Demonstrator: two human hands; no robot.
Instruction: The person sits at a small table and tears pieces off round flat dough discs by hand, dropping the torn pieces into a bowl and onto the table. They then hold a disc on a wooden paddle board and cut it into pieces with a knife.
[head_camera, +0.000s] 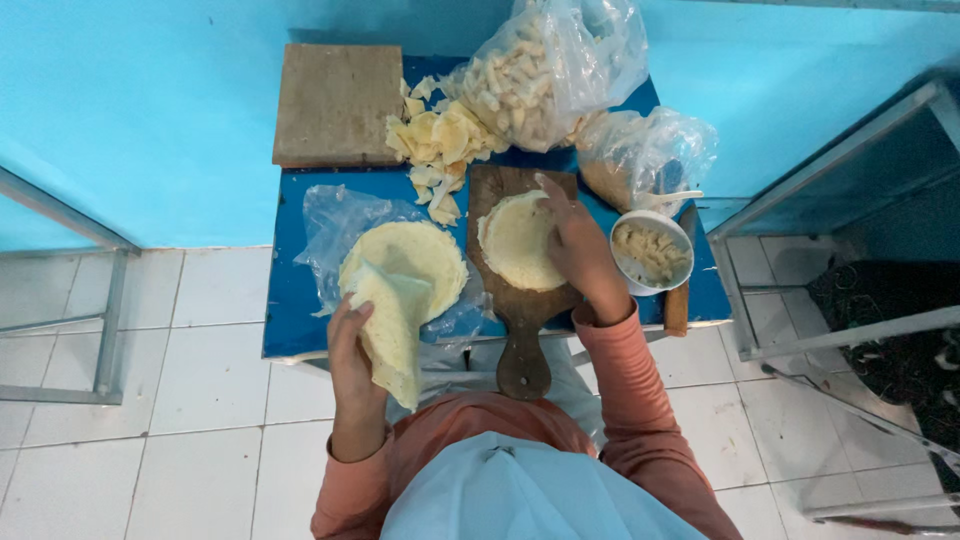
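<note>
My left hand (352, 352) grips a pale, floppy dough sheet (393, 325), peeled up from a round stack of sheets (415, 258) lying on clear plastic on the small blue table (291, 300). My right hand (577, 248) rests on the right edge of a single round sheet (517, 240) spread on a dark wooden paddle board (524, 300) whose handle points toward me.
A white bowl of filling (651, 251) stands right of the board. Behind are a square wooden block (338, 103), a heap of dough trimmings (440, 140) and two plastic bags (545, 70). Metal frames (110, 300) flank the table on the white tiled floor.
</note>
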